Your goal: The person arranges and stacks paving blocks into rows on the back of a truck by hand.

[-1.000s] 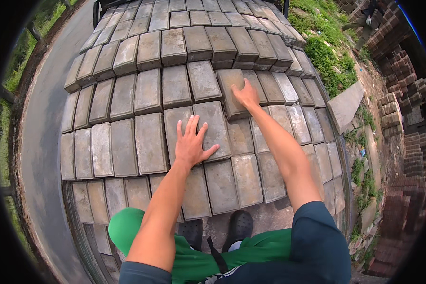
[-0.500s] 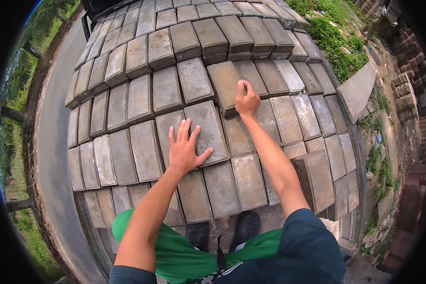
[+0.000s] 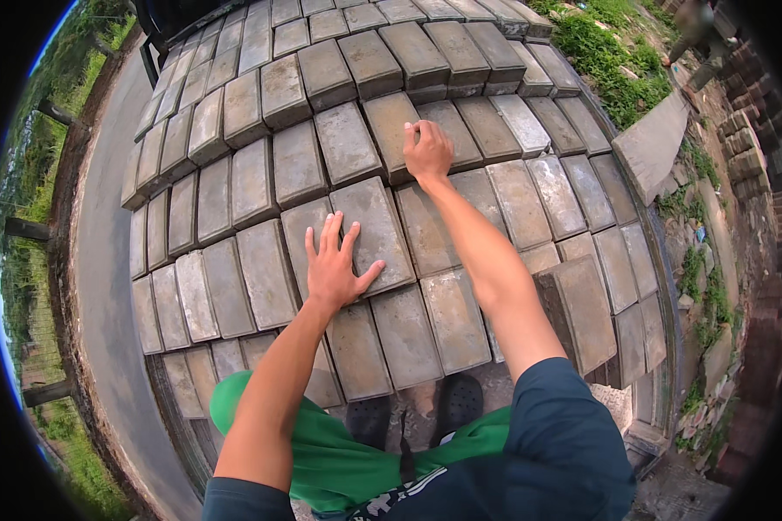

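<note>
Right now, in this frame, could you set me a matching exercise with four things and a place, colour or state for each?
1. left hand
2. right hand
3. clogs
4. road

A. dark-coloured
B. fingers curled
C. to the left of the blocks
D. fingers spread

Pairs: 1-D, 2-B, 3-A, 4-C

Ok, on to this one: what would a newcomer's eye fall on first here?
Most likely the stepped rows of greyish blocks filling the middle of the view, with the left hand spread over them and the right hand curled at a brownish block farther up. Next, the bright green trousers at the lower edge, and the raised block just right of the right forearm.
</note>
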Demonstrator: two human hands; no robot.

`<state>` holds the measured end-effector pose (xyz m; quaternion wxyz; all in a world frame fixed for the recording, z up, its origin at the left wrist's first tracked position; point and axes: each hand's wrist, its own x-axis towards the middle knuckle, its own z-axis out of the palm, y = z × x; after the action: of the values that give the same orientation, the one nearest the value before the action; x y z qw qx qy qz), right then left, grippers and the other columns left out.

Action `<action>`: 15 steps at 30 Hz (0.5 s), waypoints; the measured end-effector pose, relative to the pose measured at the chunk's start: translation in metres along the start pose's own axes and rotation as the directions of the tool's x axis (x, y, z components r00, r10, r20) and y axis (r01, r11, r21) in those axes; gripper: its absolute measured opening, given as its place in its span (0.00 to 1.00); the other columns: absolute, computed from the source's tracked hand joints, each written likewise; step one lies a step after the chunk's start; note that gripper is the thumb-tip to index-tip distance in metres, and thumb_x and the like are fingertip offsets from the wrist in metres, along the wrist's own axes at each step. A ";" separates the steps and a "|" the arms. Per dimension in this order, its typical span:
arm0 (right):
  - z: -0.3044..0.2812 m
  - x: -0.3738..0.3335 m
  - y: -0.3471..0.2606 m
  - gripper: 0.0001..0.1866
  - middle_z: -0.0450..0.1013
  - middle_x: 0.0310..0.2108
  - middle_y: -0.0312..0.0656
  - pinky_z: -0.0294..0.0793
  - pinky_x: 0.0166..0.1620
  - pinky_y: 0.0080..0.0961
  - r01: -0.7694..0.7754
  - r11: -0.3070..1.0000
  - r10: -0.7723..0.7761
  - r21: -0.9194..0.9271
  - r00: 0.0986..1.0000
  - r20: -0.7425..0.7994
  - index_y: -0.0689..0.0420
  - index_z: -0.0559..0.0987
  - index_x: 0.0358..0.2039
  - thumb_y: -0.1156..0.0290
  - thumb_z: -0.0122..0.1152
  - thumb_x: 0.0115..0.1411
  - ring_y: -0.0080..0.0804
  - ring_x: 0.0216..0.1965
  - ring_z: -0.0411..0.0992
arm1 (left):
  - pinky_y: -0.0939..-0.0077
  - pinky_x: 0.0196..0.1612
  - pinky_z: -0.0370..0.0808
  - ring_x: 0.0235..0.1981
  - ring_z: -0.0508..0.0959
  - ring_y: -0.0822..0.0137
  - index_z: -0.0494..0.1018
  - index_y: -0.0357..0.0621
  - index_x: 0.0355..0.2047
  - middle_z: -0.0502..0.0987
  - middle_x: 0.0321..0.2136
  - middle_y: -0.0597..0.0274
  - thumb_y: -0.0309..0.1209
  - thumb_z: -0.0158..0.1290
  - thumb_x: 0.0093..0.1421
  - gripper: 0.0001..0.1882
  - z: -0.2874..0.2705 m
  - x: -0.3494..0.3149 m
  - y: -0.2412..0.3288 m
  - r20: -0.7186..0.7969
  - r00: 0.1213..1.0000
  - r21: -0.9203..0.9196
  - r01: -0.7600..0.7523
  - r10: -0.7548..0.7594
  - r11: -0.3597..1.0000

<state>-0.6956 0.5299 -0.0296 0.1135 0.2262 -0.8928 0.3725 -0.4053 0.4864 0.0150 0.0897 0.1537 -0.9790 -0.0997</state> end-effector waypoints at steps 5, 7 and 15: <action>-0.085 0.028 0.018 0.31 0.75 0.56 0.52 0.68 0.60 0.47 0.075 0.996 -0.030 -0.054 0.813 0.582 0.59 0.76 0.56 0.44 0.51 0.67 0.53 0.58 0.72 | 0.43 0.73 0.41 0.74 0.53 0.52 0.64 0.45 0.66 0.57 0.70 0.48 0.58 0.57 0.59 0.42 0.009 -0.001 0.005 -0.016 1.000 -0.016 0.009 -0.010 1.000; -0.138 0.026 0.026 0.43 0.67 0.64 0.60 0.64 0.66 0.43 0.280 0.954 -0.108 -0.109 0.658 0.745 0.65 0.66 0.67 0.40 0.52 0.66 0.55 0.65 0.66 | 0.43 0.73 0.41 0.74 0.53 0.52 0.64 0.45 0.65 0.57 0.70 0.48 0.58 0.57 0.60 0.41 0.007 -0.004 -0.003 -0.031 0.999 -0.032 0.008 -0.009 0.999; -0.379 -0.110 0.076 0.73 0.60 0.64 0.72 0.65 0.65 0.50 0.051 0.718 0.496 -0.694 0.662 0.562 0.61 0.44 0.75 0.22 0.63 0.45 0.66 0.65 0.63 | 0.43 0.73 0.43 0.73 0.54 0.54 0.65 0.45 0.65 0.58 0.70 0.49 0.57 0.56 0.61 0.39 0.008 -0.009 -0.005 -0.095 0.995 -0.029 0.020 -0.022 0.999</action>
<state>-0.6237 0.8838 0.1463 -0.2216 0.1772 -0.9561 -0.0736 -0.3974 0.4857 0.0051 0.1374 0.1672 -0.9704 -0.1069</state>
